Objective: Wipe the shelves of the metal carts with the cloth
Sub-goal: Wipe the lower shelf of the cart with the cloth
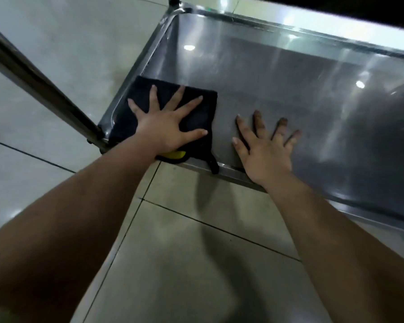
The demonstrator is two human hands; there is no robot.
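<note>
A dark cloth (139, 94) with a yellow patch and a small loop at its near edge lies in the near left corner of the metal cart's low shelf (289, 89). My left hand (166, 127) presses flat on the cloth with its fingers spread. To the right of the cloth, my right hand (264, 150) rests palm down on the bare steel with its fingers apart, and its wrist crosses the shelf's near rim (231, 172).
The cart's metal corner post (40, 82) slants up to the left from the shelf corner. A dark upper shelf edge (336, 8) overhangs at the top right. Pale tiled floor (184, 241) surrounds the cart.
</note>
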